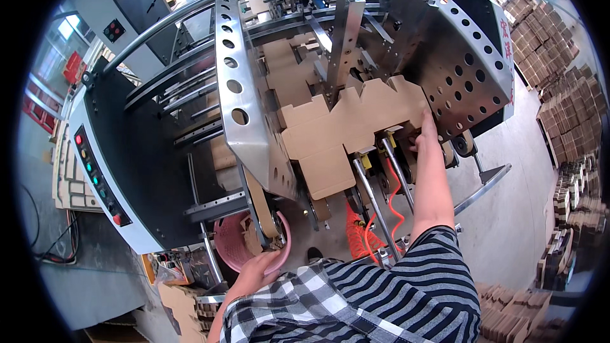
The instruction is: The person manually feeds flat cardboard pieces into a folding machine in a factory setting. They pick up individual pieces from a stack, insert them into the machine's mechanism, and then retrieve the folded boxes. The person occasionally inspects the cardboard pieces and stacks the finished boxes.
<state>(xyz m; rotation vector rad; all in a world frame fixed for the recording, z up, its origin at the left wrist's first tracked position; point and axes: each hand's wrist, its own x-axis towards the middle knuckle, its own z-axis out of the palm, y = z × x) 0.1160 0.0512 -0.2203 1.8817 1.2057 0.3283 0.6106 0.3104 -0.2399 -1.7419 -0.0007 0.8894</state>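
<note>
A flat die-cut cardboard box blank point(337, 123) lies across the machine's infeed, between two perforated metal side plates. My right hand point(424, 133) is at the blank's right edge, one digit laid along its face and the other fingers curled below the edge. Lower left, my left hand point(257, 270) hangs over the near rim of a pink basket point(230, 251), fingers extended and apart from the thumb, with nothing visible in them. Scraps of cardboard lie in that basket. Behind the blank, more cardboard point(286, 66) lies deeper in the machine.
A control panel point(98, 174) with coloured buttons is on the machine's left side. Metal rods point(372, 203) and orange air hoses point(397, 181) stick out below the blank. A belt roller point(270, 225) overhangs the basket. Stacked cardboard point(572, 111) lines the right side.
</note>
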